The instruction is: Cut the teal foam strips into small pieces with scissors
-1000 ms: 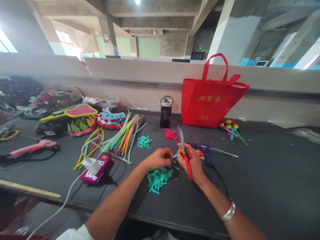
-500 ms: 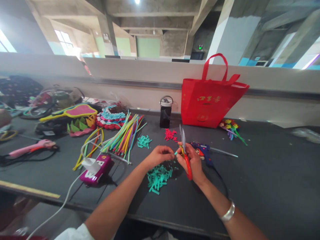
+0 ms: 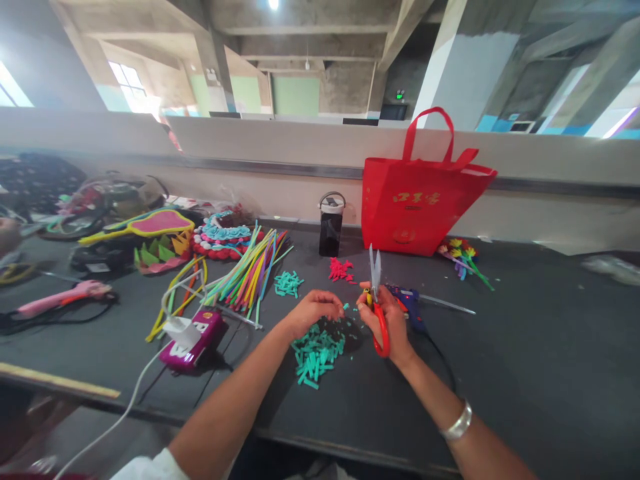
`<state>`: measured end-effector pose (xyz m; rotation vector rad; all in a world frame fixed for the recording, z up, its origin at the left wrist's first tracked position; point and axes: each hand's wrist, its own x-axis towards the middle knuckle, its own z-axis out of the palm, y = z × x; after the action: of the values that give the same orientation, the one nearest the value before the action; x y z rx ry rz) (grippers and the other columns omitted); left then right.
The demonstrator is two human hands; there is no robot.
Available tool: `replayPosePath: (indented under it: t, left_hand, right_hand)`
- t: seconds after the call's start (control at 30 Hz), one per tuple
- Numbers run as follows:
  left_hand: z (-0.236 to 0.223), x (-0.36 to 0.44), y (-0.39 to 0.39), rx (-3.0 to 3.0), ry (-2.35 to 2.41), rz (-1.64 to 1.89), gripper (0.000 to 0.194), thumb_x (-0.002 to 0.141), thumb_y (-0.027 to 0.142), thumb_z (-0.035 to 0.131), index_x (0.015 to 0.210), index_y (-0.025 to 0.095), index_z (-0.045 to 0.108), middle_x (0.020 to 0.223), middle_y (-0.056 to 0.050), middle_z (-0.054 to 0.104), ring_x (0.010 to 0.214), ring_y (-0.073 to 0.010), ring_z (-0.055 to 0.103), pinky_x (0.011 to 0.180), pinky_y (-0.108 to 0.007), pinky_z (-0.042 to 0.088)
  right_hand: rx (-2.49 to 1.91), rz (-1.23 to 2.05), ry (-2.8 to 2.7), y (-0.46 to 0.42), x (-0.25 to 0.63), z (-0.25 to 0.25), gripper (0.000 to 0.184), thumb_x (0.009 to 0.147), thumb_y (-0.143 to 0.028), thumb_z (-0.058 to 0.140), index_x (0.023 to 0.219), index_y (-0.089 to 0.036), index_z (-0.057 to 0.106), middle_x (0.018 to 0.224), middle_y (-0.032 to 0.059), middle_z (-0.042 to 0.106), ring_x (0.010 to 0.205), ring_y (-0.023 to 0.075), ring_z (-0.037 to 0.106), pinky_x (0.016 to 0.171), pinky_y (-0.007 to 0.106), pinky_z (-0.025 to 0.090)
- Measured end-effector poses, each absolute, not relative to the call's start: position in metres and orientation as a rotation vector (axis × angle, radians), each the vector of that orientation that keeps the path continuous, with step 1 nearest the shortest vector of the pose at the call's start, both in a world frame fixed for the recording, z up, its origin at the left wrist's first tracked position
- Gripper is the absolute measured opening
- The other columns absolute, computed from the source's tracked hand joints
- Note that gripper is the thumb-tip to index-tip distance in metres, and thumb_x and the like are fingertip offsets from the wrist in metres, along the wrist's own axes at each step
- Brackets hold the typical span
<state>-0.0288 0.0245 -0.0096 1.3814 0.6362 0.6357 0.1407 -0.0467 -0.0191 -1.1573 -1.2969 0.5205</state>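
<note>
My right hand point(image 3: 393, 325) is wrapped round scissors point(image 3: 381, 320) with red handles, their blades pointing up and slightly parted. My left hand point(image 3: 316, 312) hovers over the near edge of a pile of short teal strips point(image 3: 317, 357), its fingers curled together; whatever lies between the fingertips is too small to make out. Tiny teal bits lie on the dark table between the two hands. Beyond my left hand is a smaller heap of teal pieces point(image 3: 289, 283), and a heap of red pieces point(image 3: 341, 269) lies farther back.
A blue glue gun point(image 3: 409, 303) lies just right of my right hand. Behind stand a black bottle point(image 3: 330, 233) and a red bag point(image 3: 425, 207). To the left are coloured stems point(image 3: 250, 273), a purple power strip point(image 3: 195, 343) with a white cable, and a pink glue gun point(image 3: 63, 298).
My hands have drawn apart: the right one moved slightly right with the scissors, whose blades now stand more upright. My left hand shifted a little to the left.
</note>
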Motion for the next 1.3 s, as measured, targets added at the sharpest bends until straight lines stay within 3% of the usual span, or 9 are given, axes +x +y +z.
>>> replayPosePath:
  t: [0.2, 0.43, 0.67, 0.8, 0.97, 1.3]
  left_hand:
    - [-0.008, -0.027, 0.021, 1.425, 0.655, 0.6, 0.011, 0.062, 0.021, 0.062, 0.067, 0.013, 0.069, 0.059, -0.001, 0.061, 0.056, -0.0107, 0.049, 0.058, -0.024, 0.035]
    - [-0.006, -0.027, 0.021, 1.419, 0.66, 0.591, 0.012, 0.06, 0.019, 0.059, 0.064, 0.013, 0.068, 0.062, -0.002, 0.063, 0.057, -0.011, 0.049, 0.058, -0.024, 0.034]
    - [-0.007, -0.024, 0.019, 1.407, 0.633, 0.617, 0.011, 0.063, 0.02, 0.059, 0.066, 0.014, 0.067, 0.062, -0.001, 0.061, 0.057, -0.0106, 0.049, 0.058, -0.023, 0.035]
    - [-0.008, -0.022, 0.017, 1.398, 0.63, 0.61, 0.008, 0.064, 0.019, 0.064, 0.068, 0.013, 0.066, 0.06, 0.0, 0.059, 0.058, -0.0097, 0.048, 0.057, -0.022, 0.034]
    - [-0.012, -0.019, 0.016, 1.433, 0.606, 0.705, 0.019, 0.066, 0.028, 0.072, 0.076, 0.013, 0.067, 0.068, 0.001, 0.061, 0.062, -0.0093, 0.05, 0.062, -0.022, 0.036]
    - [-0.014, -0.013, 0.013, 1.366, 0.674, 0.675, 0.018, 0.061, 0.028, 0.073, 0.068, 0.013, 0.065, 0.059, 0.001, 0.059, 0.053, -0.0086, 0.047, 0.054, -0.022, 0.034]
  right_hand:
    - [-1.06, 0.724, -1.381, -0.051, 0.135, -0.022, 0.038, 0.078, -0.026, 0.061, 0.115, -0.022, 0.054, 0.083, 0.0002, 0.063, 0.071, 0.0129, 0.06, 0.067, 0.025, 0.051]
    - [-1.193, 0.547, -1.3, -0.046, 0.14, -0.024, 0.032, 0.078, -0.027, 0.059, 0.109, -0.02, 0.057, 0.086, 0.0016, 0.063, 0.071, 0.0133, 0.06, 0.066, 0.025, 0.051]
    - [-1.127, 0.702, -1.317, -0.047, 0.139, -0.025, 0.037, 0.079, -0.03, 0.061, 0.114, -0.021, 0.054, 0.082, -0.0005, 0.061, 0.067, 0.0123, 0.058, 0.063, 0.024, 0.05]
    - [-1.137, 0.632, -1.378, -0.05, 0.136, -0.028, 0.034, 0.079, -0.026, 0.06, 0.113, -0.022, 0.056, 0.084, 0.0003, 0.061, 0.07, 0.0131, 0.059, 0.066, 0.026, 0.051]
    - [-1.188, 0.584, -1.344, -0.046, 0.138, -0.025, 0.033, 0.077, -0.023, 0.06, 0.11, -0.02, 0.057, 0.085, 0.0012, 0.063, 0.068, 0.013, 0.06, 0.066, 0.026, 0.051]
    - [-1.235, 0.401, -1.341, -0.045, 0.134, -0.037, 0.033, 0.08, -0.023, 0.056, 0.112, -0.021, 0.055, 0.098, 0.004, 0.064, 0.078, 0.0147, 0.061, 0.075, 0.029, 0.051]
